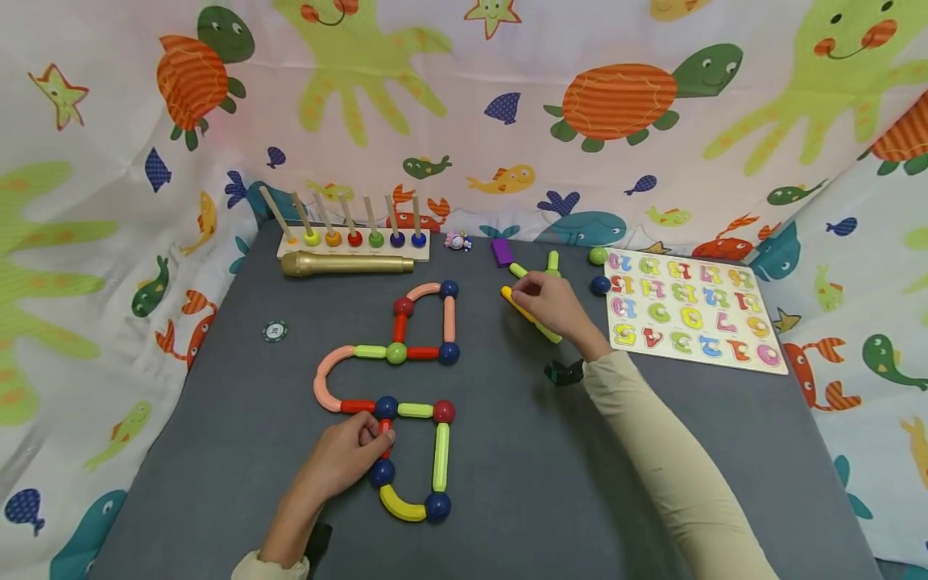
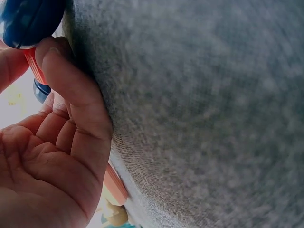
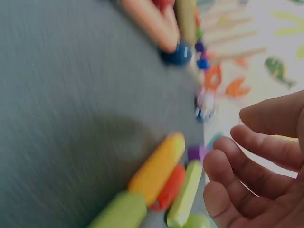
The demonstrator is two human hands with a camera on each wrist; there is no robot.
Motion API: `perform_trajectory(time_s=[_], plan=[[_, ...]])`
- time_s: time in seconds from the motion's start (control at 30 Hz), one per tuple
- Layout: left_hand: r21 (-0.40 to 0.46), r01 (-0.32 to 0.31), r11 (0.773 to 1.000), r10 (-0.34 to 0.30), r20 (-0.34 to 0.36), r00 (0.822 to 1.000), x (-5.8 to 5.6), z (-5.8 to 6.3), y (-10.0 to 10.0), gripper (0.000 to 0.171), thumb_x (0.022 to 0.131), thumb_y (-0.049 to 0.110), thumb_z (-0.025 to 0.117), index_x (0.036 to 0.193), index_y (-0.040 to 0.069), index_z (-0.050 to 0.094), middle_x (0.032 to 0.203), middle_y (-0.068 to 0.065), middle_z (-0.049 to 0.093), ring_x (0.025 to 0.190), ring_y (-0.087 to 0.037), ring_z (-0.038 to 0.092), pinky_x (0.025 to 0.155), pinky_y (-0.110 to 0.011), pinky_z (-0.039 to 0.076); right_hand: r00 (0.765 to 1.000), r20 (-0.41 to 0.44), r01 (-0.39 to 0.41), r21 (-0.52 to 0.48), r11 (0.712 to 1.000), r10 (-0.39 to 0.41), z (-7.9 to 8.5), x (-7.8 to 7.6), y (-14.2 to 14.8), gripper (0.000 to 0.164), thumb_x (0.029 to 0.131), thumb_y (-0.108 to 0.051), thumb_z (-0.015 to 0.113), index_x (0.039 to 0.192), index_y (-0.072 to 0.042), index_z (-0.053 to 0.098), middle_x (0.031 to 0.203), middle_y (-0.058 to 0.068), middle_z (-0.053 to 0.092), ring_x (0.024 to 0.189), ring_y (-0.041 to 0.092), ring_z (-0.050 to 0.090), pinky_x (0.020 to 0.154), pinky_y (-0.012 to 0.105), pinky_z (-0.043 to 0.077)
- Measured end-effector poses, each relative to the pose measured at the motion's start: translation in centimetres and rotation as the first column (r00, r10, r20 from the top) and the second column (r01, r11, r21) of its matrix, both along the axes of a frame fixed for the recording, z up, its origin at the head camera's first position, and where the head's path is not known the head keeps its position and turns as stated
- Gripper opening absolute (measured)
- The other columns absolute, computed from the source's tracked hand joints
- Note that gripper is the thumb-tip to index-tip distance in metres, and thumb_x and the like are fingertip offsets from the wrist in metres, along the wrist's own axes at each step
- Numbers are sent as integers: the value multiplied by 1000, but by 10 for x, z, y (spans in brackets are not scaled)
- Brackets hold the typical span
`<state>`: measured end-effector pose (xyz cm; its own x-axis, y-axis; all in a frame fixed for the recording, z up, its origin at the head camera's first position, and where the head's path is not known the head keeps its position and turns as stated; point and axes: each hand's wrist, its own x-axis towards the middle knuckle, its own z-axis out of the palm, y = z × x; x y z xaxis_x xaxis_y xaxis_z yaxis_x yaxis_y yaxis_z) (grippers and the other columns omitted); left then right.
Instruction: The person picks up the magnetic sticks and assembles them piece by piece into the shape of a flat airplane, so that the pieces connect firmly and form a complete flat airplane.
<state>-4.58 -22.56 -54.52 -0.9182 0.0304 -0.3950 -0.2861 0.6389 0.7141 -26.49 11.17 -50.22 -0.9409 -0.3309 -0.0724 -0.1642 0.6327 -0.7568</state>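
Observation:
On the table lies a figure built from magnetic rods and balls. My left hand (image 1: 341, 461) pinches a short red rod (image 2: 35, 66) between thumb and fingers, low in the figure. A blue ball (image 1: 387, 408) sits at the rod's upper end and another blue ball (image 1: 382, 473) at its lower end. Over a small pile of loose rods hovers my right hand (image 1: 557, 310), its fingers loosely bent and holding nothing. Below those fingers are a yellow rod (image 3: 159, 168), a green rod (image 3: 121, 211) and a red rod (image 3: 170, 189), partly covered in the head view.
A number puzzle board (image 1: 696, 310) lies at the right, with a green ball (image 1: 598, 255) and a blue ball (image 1: 600, 285) beside it. Behind the figure are a peg stand (image 1: 355, 248) and a gold microphone (image 1: 348, 265). A poker chip (image 1: 275, 331) lies at left.

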Motion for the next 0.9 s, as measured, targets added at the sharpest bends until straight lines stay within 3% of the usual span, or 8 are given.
perform_trajectory(time_s=[0.13,0.23,0.47,0.57,0.67,0.77,0.9], plan=[[-1,-2,1000,2,1,1000,0,0,-1,23,102,31,75,96,11,65,71,-2,54,60,-20,50,59,-33,35,1000,3,-28,134,991,28,-8,-24,6,19,105,-14,67,113,1,74,103,16,72,86,31,62,81,44,55],[10,3,1000,-3,-7,1000,0,-2,-2,24,102,33,74,96,12,65,70,-1,55,60,-19,51,59,-33,37,997,16,-80,238,968,78,-17,-31,3,20,105,-15,67,112,3,74,100,15,72,81,27,63,77,41,55],[41,11,999,-8,-62,998,1,-8,-6,30,101,40,74,95,13,64,71,0,55,59,-18,51,58,-34,38,983,-118,-72,462,884,141,-25,-25,-17,12,99,-7,69,94,4,65,84,16,61,75,32,59,72,47,52],[40,2,999,0,-37,999,0,-6,-5,28,102,37,75,95,12,64,71,-1,56,60,-19,52,59,-34,38,980,-114,-78,541,837,165,-26,-21,-23,7,98,-4,67,96,2,64,87,17,62,79,33,61,76,50,55],[35,-1,999,2,-11,1000,-1,-4,-4,26,102,35,75,96,12,65,72,-2,57,61,-20,53,60,-34,38,982,-97,-75,574,815,159,-26,-19,-23,6,98,-2,66,101,4,66,94,20,64,83,35,63,77,52,57],[24,7,1000,-7,-5,1000,-2,-3,-4,26,102,36,74,97,12,65,72,-1,56,61,-19,52,60,-33,39,986,-96,-57,560,826,133,-25,-18,-20,13,100,-4,63,109,6,64,100,22,65,87,37,64,79,54,56],[31,1,1000,-1,-10,1000,-1,-3,-5,24,102,34,74,96,12,65,71,-1,56,60,-19,52,59,-33,38,993,-103,1,456,890,51,-19,-15,-13,21,104,-7,57,121,6,56,104,25,64,88,41,63,80,56,55]])
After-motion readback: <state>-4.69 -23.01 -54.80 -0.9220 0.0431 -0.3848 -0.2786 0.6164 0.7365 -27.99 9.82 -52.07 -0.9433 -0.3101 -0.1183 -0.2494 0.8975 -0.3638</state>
